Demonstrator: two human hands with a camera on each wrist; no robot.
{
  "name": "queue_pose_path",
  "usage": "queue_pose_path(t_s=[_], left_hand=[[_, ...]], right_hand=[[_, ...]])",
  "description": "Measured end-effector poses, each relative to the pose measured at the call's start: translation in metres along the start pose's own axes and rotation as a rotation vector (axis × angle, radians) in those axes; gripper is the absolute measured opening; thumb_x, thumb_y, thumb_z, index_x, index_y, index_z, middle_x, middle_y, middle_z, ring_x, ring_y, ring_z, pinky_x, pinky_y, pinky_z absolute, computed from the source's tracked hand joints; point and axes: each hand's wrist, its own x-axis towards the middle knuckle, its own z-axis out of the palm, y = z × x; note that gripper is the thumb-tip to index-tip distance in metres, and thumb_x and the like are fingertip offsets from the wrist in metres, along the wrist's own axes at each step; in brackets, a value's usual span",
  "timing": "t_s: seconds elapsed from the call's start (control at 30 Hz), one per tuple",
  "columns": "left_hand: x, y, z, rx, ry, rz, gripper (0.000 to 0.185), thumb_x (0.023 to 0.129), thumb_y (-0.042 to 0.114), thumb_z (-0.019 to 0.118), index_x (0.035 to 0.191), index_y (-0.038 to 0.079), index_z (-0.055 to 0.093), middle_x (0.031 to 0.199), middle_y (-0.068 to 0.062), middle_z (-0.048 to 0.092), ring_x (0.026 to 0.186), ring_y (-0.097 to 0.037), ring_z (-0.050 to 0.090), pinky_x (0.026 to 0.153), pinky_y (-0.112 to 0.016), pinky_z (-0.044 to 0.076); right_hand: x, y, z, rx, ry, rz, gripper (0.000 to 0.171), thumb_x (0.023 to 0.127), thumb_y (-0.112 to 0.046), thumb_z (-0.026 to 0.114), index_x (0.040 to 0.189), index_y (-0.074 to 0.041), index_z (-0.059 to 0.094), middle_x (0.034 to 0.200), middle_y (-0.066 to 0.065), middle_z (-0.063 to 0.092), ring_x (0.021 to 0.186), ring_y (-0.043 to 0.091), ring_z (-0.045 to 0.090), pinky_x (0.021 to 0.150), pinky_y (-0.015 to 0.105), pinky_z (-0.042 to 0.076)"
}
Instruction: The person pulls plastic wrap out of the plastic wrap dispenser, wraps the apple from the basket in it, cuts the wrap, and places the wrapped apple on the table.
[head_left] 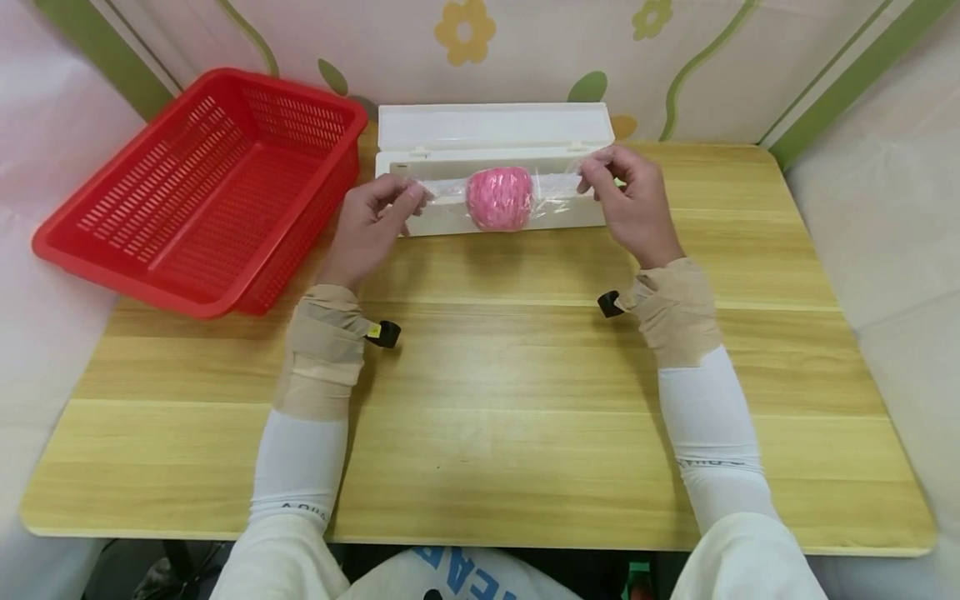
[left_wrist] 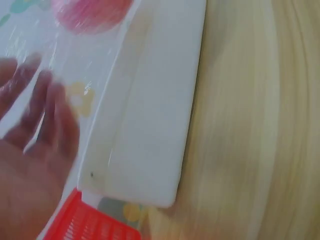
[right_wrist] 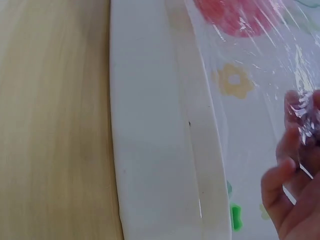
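The two ends of a clear film (head_left: pixel 557 190) are pinched by the left hand (head_left: pixel 372 223) and the right hand (head_left: pixel 633 202). A pink bundle (head_left: pixel 500 200) is held inside it, above the open white box (head_left: pixel 442 223), whose interior is partly hidden. In both wrist views the bundle is cut off by the top edge; in the left one the fingertips (left_wrist: pixel 44 80) are blurred.

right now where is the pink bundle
In the head view, the pink bundle is above centre, in clear film stretched between the left hand and right hand, seen against the open white box.
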Motion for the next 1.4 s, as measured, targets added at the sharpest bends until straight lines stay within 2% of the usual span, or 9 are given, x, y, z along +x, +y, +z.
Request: queue_pose_path(t_s=[0.17, 0.33, 0.47, 0.63, 0.77, 0.93, 1.1, 1.2, 1.4], left_hand=[[0.001, 0.004, 0.009, 0.082, 0.126, 0.033, 0.029, 0.105, 0.028, 0.065, 0.103, 0.002, 0.078, 0.089, 0.01, 0.063, 0.081, -0.013, 0.048, 0.068, -0.025, 0.036], [0.003, 0.001, 0.017, 0.048, 0.158, 0.05, 0.026, 0.104, 0.023, 0.066, 0.1, 0.0, 0.077, 0.083, 0.012, 0.056, 0.071, -0.011, 0.038, 0.063, -0.024, 0.027], [0.003, -0.003, 0.019, 0.026, 0.133, 0.043, 0.025, 0.104, 0.019, 0.064, 0.1, -0.003, 0.076, 0.082, 0.013, 0.058, 0.07, -0.01, 0.037, 0.064, -0.024, 0.026], [0.003, -0.006, 0.019, 0.011, 0.12, 0.054, 0.026, 0.106, 0.02, 0.063, 0.1, -0.002, 0.075, 0.083, 0.011, 0.059, 0.074, -0.012, 0.037, 0.068, -0.025, 0.028], [0.005, -0.007, 0.02, 0.006, 0.191, 0.079, 0.027, 0.106, 0.022, 0.063, 0.1, -0.003, 0.074, 0.081, 0.011, 0.058, 0.077, -0.012, 0.039, 0.072, -0.025, 0.029], [0.013, -0.008, 0.024, 0.044, 0.303, 0.17, 0.03, 0.107, 0.021, 0.061, 0.095, -0.004, 0.073, 0.076, 0.017, 0.058, 0.081, -0.006, 0.043, 0.077, -0.021, 0.031], [0.023, -0.003, 0.025, 0.082, 0.362, 0.234, 0.03, 0.107, 0.021, 0.06, 0.09, -0.002, 0.071, 0.075, 0.02, 0.055, 0.087, -0.001, 0.044, 0.078, -0.021, 0.029], [0.029, 0.002, 0.024, 0.073, 0.387, 0.257, 0.029, 0.106, 0.019, 0.06, 0.088, -0.002, 0.07, 0.074, 0.018, 0.054, 0.084, -0.002, 0.046, 0.085, -0.019, 0.031], [0.045, 0.012, 0.02, 0.053, 0.431, 0.272, 0.028, 0.105, 0.013, 0.06, 0.088, -0.007, 0.069, 0.071, 0.019, 0.053, 0.075, -0.003, 0.045, 0.083, -0.022, 0.033]], right_hand=[[-0.003, -0.002, 0.005, -0.046, 0.037, -0.003, 0.035, 0.11, -0.019, 0.045, 0.083, -0.01, 0.064, 0.071, -0.007, 0.06, 0.067, 0.018, 0.046, 0.064, 0.028, 0.034], [-0.004, 0.002, 0.009, -0.108, 0.095, -0.055, 0.04, 0.112, -0.027, 0.049, 0.082, -0.003, 0.06, 0.069, -0.009, 0.058, 0.063, 0.011, 0.045, 0.059, 0.026, 0.031], [-0.006, 0.005, 0.012, -0.151, 0.144, -0.107, 0.041, 0.111, -0.026, 0.054, 0.084, 0.005, 0.06, 0.069, -0.009, 0.057, 0.065, 0.007, 0.052, 0.06, 0.023, 0.036], [-0.005, 0.007, 0.015, -0.198, 0.207, -0.135, 0.04, 0.111, -0.024, 0.055, 0.084, 0.006, 0.06, 0.07, -0.008, 0.056, 0.063, 0.003, 0.05, 0.06, 0.021, 0.036], [-0.001, 0.01, 0.017, -0.225, 0.266, -0.179, 0.039, 0.111, -0.024, 0.056, 0.081, 0.001, 0.059, 0.062, -0.015, 0.052, 0.056, -0.001, 0.046, 0.053, 0.02, 0.031], [0.006, 0.013, 0.018, -0.25, 0.316, -0.248, 0.038, 0.111, -0.024, 0.056, 0.078, -0.003, 0.059, 0.057, -0.028, 0.045, 0.05, -0.008, 0.043, 0.048, 0.017, 0.028], [0.013, 0.007, 0.021, -0.258, 0.357, -0.235, 0.039, 0.11, -0.023, 0.057, 0.079, 0.002, 0.058, 0.057, -0.027, 0.044, 0.052, -0.009, 0.044, 0.051, 0.02, 0.029], [0.02, 0.002, 0.024, -0.291, 0.392, -0.218, 0.039, 0.11, -0.024, 0.058, 0.074, -0.007, 0.056, 0.058, -0.026, 0.043, 0.052, -0.01, 0.042, 0.052, 0.02, 0.027], [0.034, -0.007, 0.026, -0.37, 0.447, -0.206, 0.038, 0.109, -0.026, 0.056, 0.072, -0.028, 0.048, 0.065, -0.025, 0.04, 0.057, -0.009, 0.034, 0.057, 0.022, 0.022]])
